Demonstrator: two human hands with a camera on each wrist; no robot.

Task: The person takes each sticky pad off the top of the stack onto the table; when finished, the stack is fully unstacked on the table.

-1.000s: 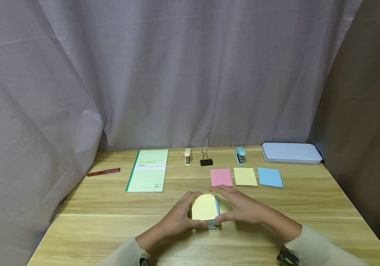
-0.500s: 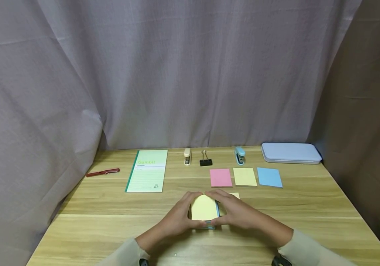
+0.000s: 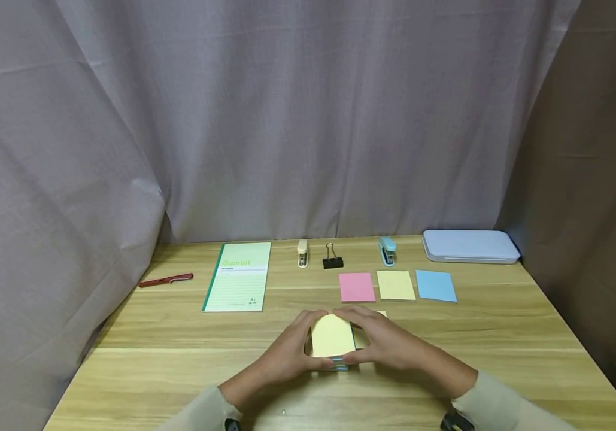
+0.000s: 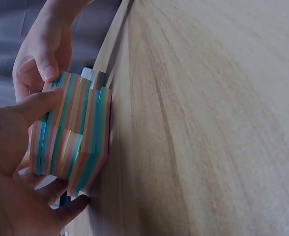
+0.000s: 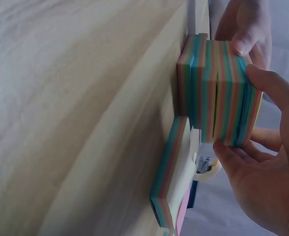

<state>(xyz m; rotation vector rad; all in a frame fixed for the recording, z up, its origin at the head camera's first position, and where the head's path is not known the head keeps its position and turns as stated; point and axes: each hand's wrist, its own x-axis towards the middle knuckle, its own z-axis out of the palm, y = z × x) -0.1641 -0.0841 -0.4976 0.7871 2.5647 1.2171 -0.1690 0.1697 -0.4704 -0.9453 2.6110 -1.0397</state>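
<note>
Note stack (image 3: 332,338) is gripped from both sides near the front middle of the counter (image 3: 178,359): left hand (image 3: 286,353) curled round its left edge, right hand (image 3: 385,344) curled round its right edge, thumbs on the near side, fingers over the far side. Stack is seated on the counter, yellow sheet on top; wrist views show striped multicolour edges (image 4: 73,130) with the layers stepped, not flush. A thinner second stack (image 5: 173,172) is seen flat on the counter just beside the gripped one, on the right-hand side, mostly hidden under the right hand in the head view. Further back, a row of three pads: pink (image 3: 357,287), yellow (image 3: 396,285), blue (image 3: 435,285). Behind those, beige stapler (image 3: 302,252), binder clip (image 3: 332,257), blue stapler (image 3: 387,251), pale case (image 3: 469,246) at far right. Green notebook (image 3: 238,276) and red pen (image 3: 165,279) sit to the left, well apart from the hands.
</note>
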